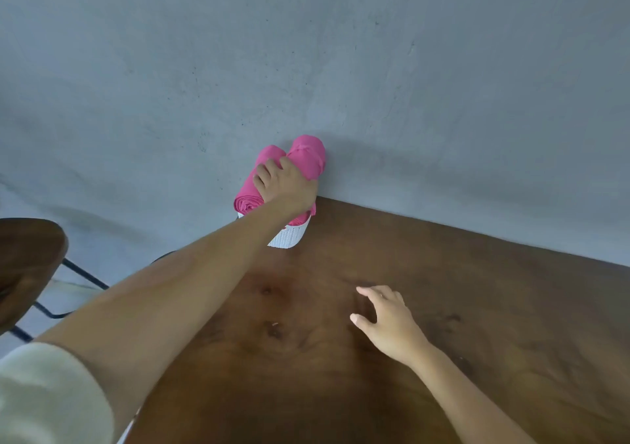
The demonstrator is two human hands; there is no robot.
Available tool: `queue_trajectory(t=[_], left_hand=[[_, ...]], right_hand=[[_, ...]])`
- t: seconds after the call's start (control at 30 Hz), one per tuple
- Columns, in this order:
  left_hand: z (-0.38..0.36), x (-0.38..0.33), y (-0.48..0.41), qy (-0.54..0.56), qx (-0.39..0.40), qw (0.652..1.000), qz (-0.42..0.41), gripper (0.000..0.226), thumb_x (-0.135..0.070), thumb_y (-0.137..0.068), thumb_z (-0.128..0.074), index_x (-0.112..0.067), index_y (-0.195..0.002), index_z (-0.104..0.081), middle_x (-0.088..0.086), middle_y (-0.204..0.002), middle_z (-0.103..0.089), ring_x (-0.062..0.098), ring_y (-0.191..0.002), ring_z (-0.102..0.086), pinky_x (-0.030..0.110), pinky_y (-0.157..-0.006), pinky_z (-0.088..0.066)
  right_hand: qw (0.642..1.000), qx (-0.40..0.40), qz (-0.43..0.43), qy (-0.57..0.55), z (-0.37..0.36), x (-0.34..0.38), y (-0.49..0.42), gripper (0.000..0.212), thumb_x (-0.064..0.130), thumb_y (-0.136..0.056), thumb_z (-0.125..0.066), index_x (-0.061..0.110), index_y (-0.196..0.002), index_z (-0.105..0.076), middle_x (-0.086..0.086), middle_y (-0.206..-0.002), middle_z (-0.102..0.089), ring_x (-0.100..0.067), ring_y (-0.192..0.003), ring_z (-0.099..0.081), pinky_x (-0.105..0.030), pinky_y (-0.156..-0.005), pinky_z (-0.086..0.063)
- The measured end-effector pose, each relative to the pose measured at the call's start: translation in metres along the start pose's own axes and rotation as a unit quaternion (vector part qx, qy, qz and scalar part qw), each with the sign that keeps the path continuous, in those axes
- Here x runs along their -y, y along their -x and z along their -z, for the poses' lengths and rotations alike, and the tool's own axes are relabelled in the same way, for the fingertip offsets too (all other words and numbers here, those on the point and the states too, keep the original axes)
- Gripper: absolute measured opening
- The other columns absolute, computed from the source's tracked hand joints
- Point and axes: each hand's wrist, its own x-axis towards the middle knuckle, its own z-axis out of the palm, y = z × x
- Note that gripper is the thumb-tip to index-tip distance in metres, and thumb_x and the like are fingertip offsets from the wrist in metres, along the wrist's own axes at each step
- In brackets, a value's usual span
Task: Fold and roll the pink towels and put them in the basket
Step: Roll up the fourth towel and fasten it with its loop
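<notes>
L hand [286,184] on pink towel rolls in white basket [286,237]; R hand [385,324] free.
Basket sits at far corner of desk [443,290], against grey wall [306,51]. Two rolls lean in it side by side, touching: left roll [250,193], right roll [306,153]. L hand fingers curl over left roll, thumb betw. the two; forearm hides basket's left rim. R hand well nearer than basket, above desk, fingers loosely spread, holding nothing. Wooden stool [27,263] far left of basket, off desk.
</notes>
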Motion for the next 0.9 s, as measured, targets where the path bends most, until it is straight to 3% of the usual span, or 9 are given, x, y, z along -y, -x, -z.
queue_trajectory(t=[0.2,0.33,0.5,0.63,0.7,0.9], left_hand=[[0.022,0.037,0.003,0.02,-0.009,0.998,-0.064,0.087,-0.069,-0.085,-0.059,-0.013,-0.148,-0.038,0.019,-0.152,-0.038,0.042,-0.14,-0.033,0.053,-0.114,-0.026],[0.039,0.066,-0.008,0.079,0.022,0.994,-0.076,0.08,-0.064,-0.09,-0.059,-0.014,-0.15,-0.038,0.016,-0.152,-0.04,0.04,-0.137,-0.039,0.053,-0.112,-0.031],[0.043,0.108,-0.026,0.181,0.101,0.978,-0.014,0.075,-0.059,-0.097,-0.051,-0.013,-0.153,-0.033,0.018,-0.152,-0.039,0.04,-0.132,-0.049,0.052,-0.108,-0.044],[0.036,0.129,-0.03,0.287,0.177,0.941,0.031,0.071,-0.062,-0.099,-0.047,-0.01,-0.147,-0.043,0.013,-0.138,-0.059,0.031,-0.117,-0.062,0.045,-0.103,-0.049],[0.031,0.131,-0.026,0.307,0.176,0.935,0.02,0.067,-0.064,-0.099,-0.044,-0.012,-0.14,-0.053,0.01,-0.126,-0.067,0.027,-0.108,-0.066,0.047,-0.101,-0.053],[0.03,0.13,-0.019,0.314,0.173,0.934,0.007,0.063,-0.061,-0.1,-0.046,-0.012,-0.139,-0.056,0.008,-0.122,-0.068,0.028,-0.107,-0.067,0.047,-0.099,-0.054]], right_hand=[[0.976,-0.043,-0.041,-0.21,0.037,0.067,-0.055,0.057,0.05,-0.097,-0.059,0.032,-0.149,-0.043,0.008,-0.143,-0.048,-0.012,-0.131,-0.048,-0.03,-0.1,-0.042],[0.943,-0.075,-0.054,-0.319,0.06,0.11,-0.094,0.064,0.056,-0.096,-0.056,0.027,-0.151,-0.042,0.002,-0.143,-0.054,-0.016,-0.125,-0.055,-0.042,-0.11,-0.044],[0.919,-0.049,-0.082,-0.382,0.073,0.151,-0.127,0.081,0.07,-0.092,-0.048,0.018,-0.154,-0.037,-0.001,-0.154,-0.044,-0.025,-0.134,-0.05,-0.048,-0.113,-0.042],[0.901,0.018,-0.108,-0.421,0.067,0.171,-0.135,0.085,0.076,-0.093,-0.037,0.017,-0.154,-0.037,-0.004,-0.15,-0.052,-0.025,-0.134,-0.052,-0.051,-0.115,-0.039],[0.885,0.022,-0.124,-0.449,0.061,0.177,-0.135,0.082,0.077,-0.093,-0.035,0.019,-0.15,-0.043,-0.005,-0.142,-0.059,-0.025,-0.128,-0.057,-0.052,-0.113,-0.041],[0.878,0.008,-0.136,-0.459,0.055,0.18,-0.126,0.077,0.075,-0.095,-0.031,0.02,-0.148,-0.046,-0.004,-0.137,-0.063,-0.022,-0.124,-0.06,-0.047,-0.111,-0.043]])
